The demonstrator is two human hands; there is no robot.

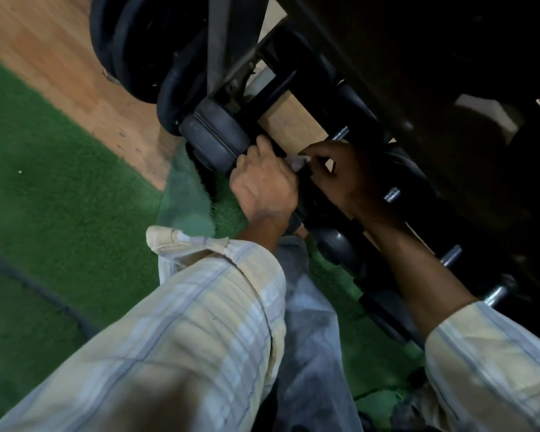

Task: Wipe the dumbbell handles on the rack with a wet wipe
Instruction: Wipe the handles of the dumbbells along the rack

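Head view looks steeply down at the low tier of a dark metal dumbbell rack (293, 42), where both hands meet at one dumbbell near the rack's left end. The left hand (262, 182) reaches in with its fingers curled round something just beside the round dark-grey rubber dumbbell head (215, 135); it seems to be steadying the weight so it cannot roll, though what exactly the fingers close on is hidden behind the knuckles. The right hand (337, 173), in shadow, pinches a small crumpled white wet wipe (298, 162) between thumb and fingertips, held right against the left hand's fingers. The handle being cleaned is covered by the two hands, so I cannot tell whether the wipe is wrapped round it or only pressed to it.

Farther right along the same tier, short chrome handle ends (392, 194) of other dumbbells catch the light, well apart from the wipe; judging by that, they are yet to be done. The person crouches close, striped beige shirt sleeves (200, 322) forward, a grey-trousered knee (306, 307) between the arms, over green artificial turf (44, 182) that meets a brown wooden floor (60, 51) at far left.
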